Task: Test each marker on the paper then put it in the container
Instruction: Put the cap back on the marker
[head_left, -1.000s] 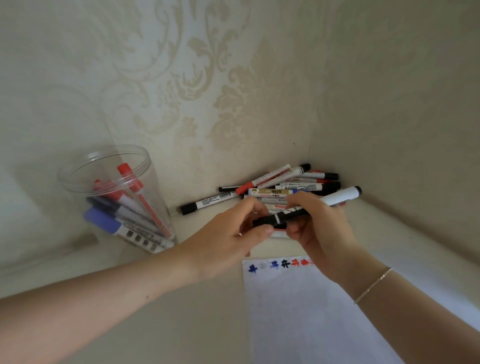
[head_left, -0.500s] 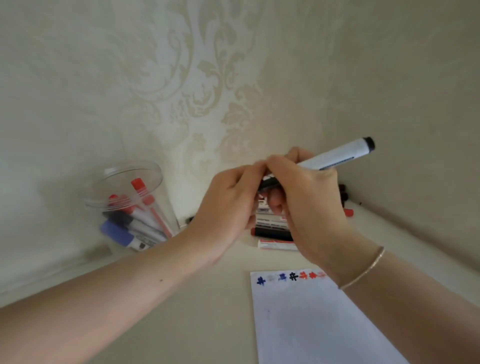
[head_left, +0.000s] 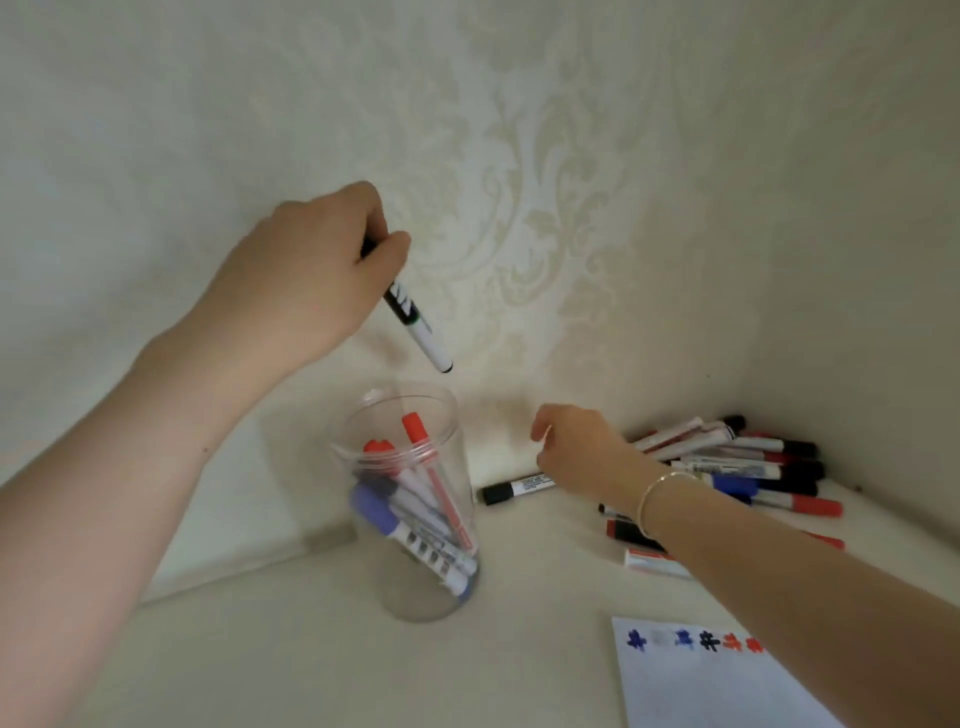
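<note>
My left hand (head_left: 306, 275) grips a white marker with a black cap (head_left: 415, 327) by its upper end. The marker hangs tilted, its lower tip just above the mouth of the clear plastic container (head_left: 441, 597). Several red, blue and black capped markers stand slanted inside the container. My right hand (head_left: 582, 457) hovers with loosely curled fingers over the pile of markers (head_left: 748, 467) in the corner and holds nothing. The white paper (head_left: 691, 691) lies at the lower right with a row of blue, black and red test marks along its top edge.
A single black-capped marker (head_left: 514, 488) lies between the container and the pile. Patterned walls meet in a corner behind the pile. A thin bracelet (head_left: 649, 499) circles my right wrist. The cream surface (head_left: 311, 665) stretches in front of the container.
My left hand took the marker away from my right hand and carried it left, up over the container. My right hand let go and dropped toward the pile. The view swung left.
</note>
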